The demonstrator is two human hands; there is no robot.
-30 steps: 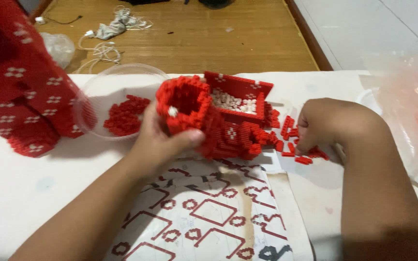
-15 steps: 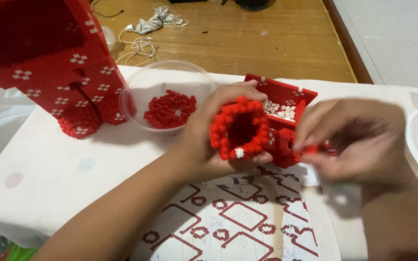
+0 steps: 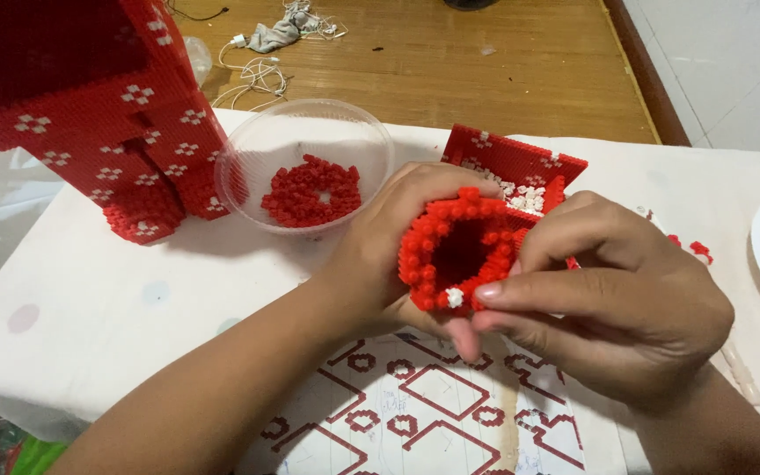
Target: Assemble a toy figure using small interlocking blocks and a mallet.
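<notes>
One tall red block-built model [image 3: 107, 114] stands far left, a clear plastic bowl [image 3: 248, 158] of loose red bricks [image 3: 311, 190] beside it. Your left hand [image 3: 389, 251] cups a hollow red brick ring [image 3: 457, 251] over the patterned instruction sheet [image 3: 433, 413]; your right hand [image 3: 613, 299] pinches its lower edge.

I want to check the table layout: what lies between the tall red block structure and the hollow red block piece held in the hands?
In the head view, a clear plastic bowl of small red blocks sits between the tall red structure and the hollow red piece.
</notes>
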